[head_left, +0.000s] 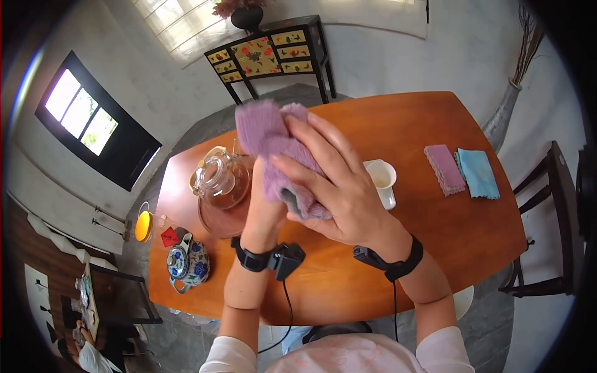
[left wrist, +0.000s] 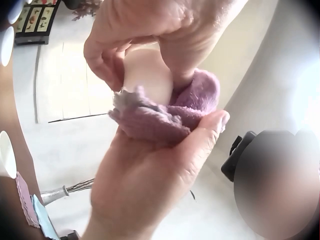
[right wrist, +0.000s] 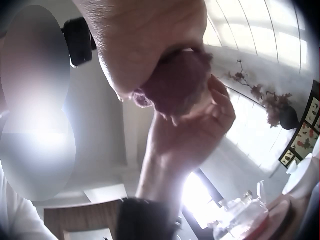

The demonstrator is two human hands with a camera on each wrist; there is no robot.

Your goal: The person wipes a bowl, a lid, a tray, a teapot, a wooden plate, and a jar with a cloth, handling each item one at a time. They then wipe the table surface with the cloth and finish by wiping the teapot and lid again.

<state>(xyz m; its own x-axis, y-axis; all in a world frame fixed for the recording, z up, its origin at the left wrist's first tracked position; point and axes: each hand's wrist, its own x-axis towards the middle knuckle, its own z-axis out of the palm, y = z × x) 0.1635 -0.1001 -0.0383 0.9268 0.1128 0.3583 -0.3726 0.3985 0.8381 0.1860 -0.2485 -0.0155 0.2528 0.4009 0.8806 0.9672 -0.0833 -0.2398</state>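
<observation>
A fluffy purple cloth (head_left: 261, 127) is bunched between both raised hands above the table. My left hand (left wrist: 145, 175) supports it from below in the left wrist view, thumb curled over its edge. My right hand (head_left: 345, 189) grips the cloth from the other side, fingers bent over it. A smooth white object, apparently a cup (left wrist: 147, 75), is pinched by the right hand and partly wrapped in the cloth; its lower part is hidden. The right wrist view shows the cloth (right wrist: 177, 82) bulging out under the right palm.
A glass teapot (head_left: 219, 183) stands on a round tray (head_left: 217, 224) at left, with a blue-patterned teapot (head_left: 188, 262) nearer. Right of the hands is a white cup (head_left: 380, 174); farther right lie folded pink (head_left: 444, 169) and blue (head_left: 477, 174) cloths on the table (head_left: 460, 248).
</observation>
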